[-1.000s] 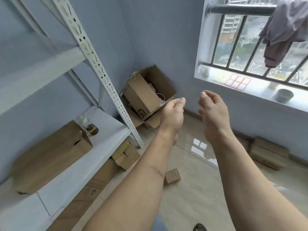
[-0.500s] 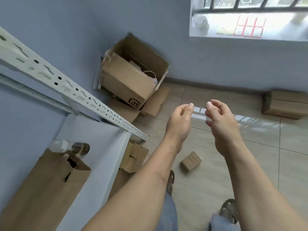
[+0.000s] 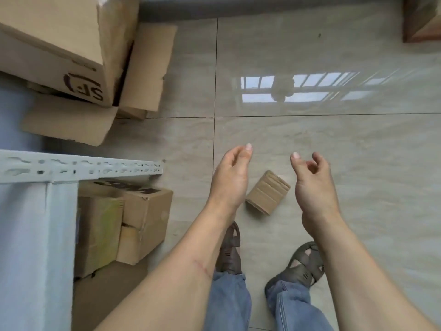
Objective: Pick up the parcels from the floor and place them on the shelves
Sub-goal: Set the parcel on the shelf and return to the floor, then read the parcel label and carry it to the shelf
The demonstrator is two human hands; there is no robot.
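A small brown cardboard parcel (image 3: 268, 191) lies on the tiled floor just ahead of my feet. My left hand (image 3: 230, 177) hovers to its left, fingers loosely curled and empty. To the parcel's right, my right hand (image 3: 312, 185) is also empty with its fingers apart. Both hands are above the parcel and not touching it. The white metal shelf (image 3: 35, 235) fills the lower left, with its perforated post (image 3: 78, 167) across the view. Several cardboard boxes (image 3: 133, 223) sit on the floor under the shelf's edge.
A large open SF carton (image 3: 59, 44) rests on flattened cardboard (image 3: 145, 68) at the upper left, against the wall. Another brown box (image 3: 422, 17) sits at the upper right corner. My sandalled feet (image 3: 303, 261) stand right behind the small parcel. The glossy floor reflects the window.
The view has tilted down from the wall and window to the floor. Both hands have lowered and now flank the small parcel, which lies nearer between them.
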